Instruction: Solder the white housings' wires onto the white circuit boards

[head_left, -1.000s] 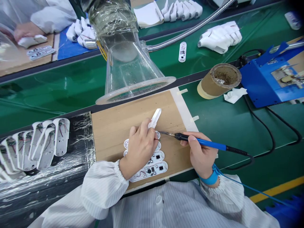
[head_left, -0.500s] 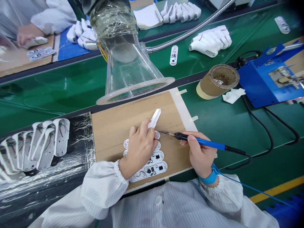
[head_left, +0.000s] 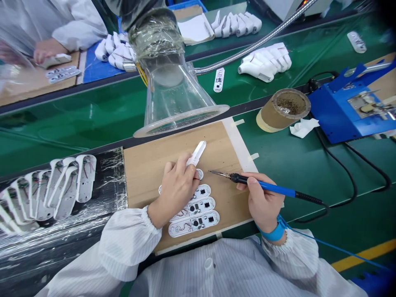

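Note:
My right hand (head_left: 263, 201) grips a blue-handled soldering iron (head_left: 272, 188), its tip pointing left just above the wooden board (head_left: 148, 169). My left hand (head_left: 176, 187) is closed around a white plastic stick (head_left: 196, 153) that pokes out past its fingers. It rests on a row of several white oblong circuit boards (head_left: 194, 222) lying side by side on the wood. The iron's tip sits a little to the right of the topmost board, next to my left fingers.
A clear fume-extraction funnel (head_left: 173, 90) hangs over the board's far edge. Several white housings (head_left: 49, 189) lie on black wrap at left. A cardboard tube (head_left: 283, 109), a tissue and a blue soldering station (head_left: 349, 111) stand at right. Another person's hand (head_left: 46, 51) works across the green belt.
The iron's tip has pulled back slightly to the right, away from the topmost board. My left hand has shifted a little left, uncovering more of the circuit boards.

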### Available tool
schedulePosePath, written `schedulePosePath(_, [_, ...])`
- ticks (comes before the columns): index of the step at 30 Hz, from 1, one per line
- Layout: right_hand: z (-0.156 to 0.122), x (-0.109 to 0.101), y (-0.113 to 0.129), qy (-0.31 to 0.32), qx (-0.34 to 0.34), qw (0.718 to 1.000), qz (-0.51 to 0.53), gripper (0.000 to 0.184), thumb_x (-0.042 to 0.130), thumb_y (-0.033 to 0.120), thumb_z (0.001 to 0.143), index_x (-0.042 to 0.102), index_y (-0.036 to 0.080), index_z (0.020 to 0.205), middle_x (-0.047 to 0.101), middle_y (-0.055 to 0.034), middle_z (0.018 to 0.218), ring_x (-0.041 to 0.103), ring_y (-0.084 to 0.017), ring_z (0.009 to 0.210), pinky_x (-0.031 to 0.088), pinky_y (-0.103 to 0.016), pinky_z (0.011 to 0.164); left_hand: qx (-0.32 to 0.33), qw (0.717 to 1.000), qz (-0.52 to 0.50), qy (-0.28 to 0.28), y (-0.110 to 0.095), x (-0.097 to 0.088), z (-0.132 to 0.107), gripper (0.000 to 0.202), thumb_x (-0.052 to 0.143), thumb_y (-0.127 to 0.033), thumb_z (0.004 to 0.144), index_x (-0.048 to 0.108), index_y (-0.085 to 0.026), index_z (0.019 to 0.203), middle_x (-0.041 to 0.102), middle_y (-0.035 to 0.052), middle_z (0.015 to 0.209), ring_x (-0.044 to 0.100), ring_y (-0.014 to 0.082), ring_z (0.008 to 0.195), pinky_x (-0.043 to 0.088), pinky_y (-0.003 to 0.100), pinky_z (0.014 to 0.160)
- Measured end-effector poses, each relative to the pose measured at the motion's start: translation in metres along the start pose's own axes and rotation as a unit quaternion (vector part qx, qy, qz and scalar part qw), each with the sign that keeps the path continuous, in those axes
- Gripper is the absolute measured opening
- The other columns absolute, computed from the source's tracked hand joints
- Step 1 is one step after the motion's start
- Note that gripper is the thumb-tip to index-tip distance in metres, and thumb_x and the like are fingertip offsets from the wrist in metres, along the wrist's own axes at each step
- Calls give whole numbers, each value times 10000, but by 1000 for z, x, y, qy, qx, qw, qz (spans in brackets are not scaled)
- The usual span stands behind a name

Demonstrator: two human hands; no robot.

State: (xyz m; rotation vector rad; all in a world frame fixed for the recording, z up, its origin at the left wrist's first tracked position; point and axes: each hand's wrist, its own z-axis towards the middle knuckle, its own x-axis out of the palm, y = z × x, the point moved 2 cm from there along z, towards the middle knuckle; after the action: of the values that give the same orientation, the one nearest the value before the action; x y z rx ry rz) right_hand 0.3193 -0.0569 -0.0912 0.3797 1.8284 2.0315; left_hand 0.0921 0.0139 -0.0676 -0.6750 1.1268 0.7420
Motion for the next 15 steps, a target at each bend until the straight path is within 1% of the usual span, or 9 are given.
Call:
schedulePosePath(3, [0,0,-1,-2,-5,1000,-3,162,702,324,1007,823,221,975,761,-11,719,731,-188,638,593,-324,631,-2,1000,-12,4,17,-6,-1,129,565,-109,1021,617,-183,929,667,209,1339,686,305,1113,470,436,808])
schedulePosePath(6, [0,0,-1,3,-11,1000,-2,166,701,325,1010,823,218,976,759,-11,709,734,-193,634,595,-333,639,-21,997,-66,30,28,-13,-6,66,604,-131,1017,621,-189,991,624,194,1390,682,299,1140,523,442,852])
schedulePosePath(7, [0,0,-1,4,-11,1000,-2,167,701,325,1011,823,217,976,758,-11,705,733,-194,631,596,-337,640,-24,995,-92,37,30,-16,-8,54,626,-142,1013,627,-193,1032,601,189,1421,673,302,1181,541,456,893])
schedulePosePath(8, [0,0,-1,3,-11,1000,-2,170,701,328,1012,822,215,975,755,-12,700,732,-197,629,597,-341,640,-26,992,-120,43,31,-19,-11,85,647,-154,1009,631,-201,1078,576,183,1453,657,307,1239,553,477,952])
schedulePosePath(11, [0,0,-1,-3,-3,1000,-3,185,697,343,1013,819,211,971,748,-14,688,726,-204,620,598,-353,637,-36,977,-206,52,35,-28,-19,162,665,-183,1019,629,-231,1169,533,162,1504,569,308,1418,528,526,1126])
schedulePosePath(13, [0,0,-1,-5,0,1000,-2,189,696,347,1012,820,211,967,745,-13,685,723,-205,618,598,-354,639,-47,965,-252,56,38,-31,-23,157,640,-196,1045,633,-244,1195,540,150,1505,540,293,1462,510,532,1180])
schedulePosePath(15, [0,0,-1,-4,-1,1000,-2,188,698,347,1009,821,212,966,746,-13,687,723,-204,620,600,-355,645,-52,956,-282,61,41,-32,-25,156,613,-190,1061,650,-251,1200,562,142,1493,547,281,1462,512,533,1193])
